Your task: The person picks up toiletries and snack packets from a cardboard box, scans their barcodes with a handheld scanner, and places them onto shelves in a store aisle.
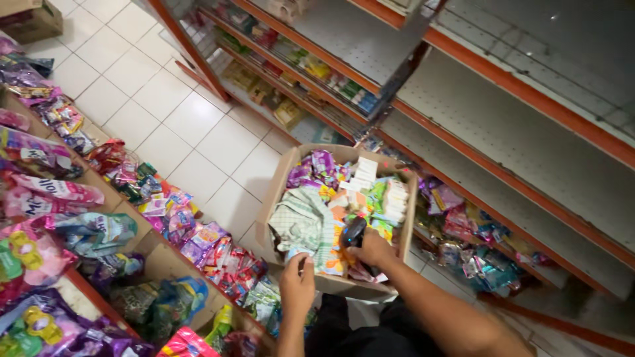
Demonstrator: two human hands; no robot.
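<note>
Cardboard box (pixel 284 173) of packets is sitting on the floor between shelves (pixel 503 145). Right hand (pixel 372 250) is gripping a dark scanner (pixel 352 233) over it; left hand (pixel 297 284) is pinching the checked cloth (pixel 301 221). Scanner's lower part is hidden.

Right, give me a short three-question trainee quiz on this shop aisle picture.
1. True or false: the cardboard box is empty.
2. Which hand holds the dark handheld device? A) left hand B) right hand
3. What cloth item lies in the box beside the packets?

Key:
1. False; it is full of small colourful packets.
2. B; the right hand's grip is closed on the device over the box.
3. A checked cloth, just beyond the left hand.
</note>
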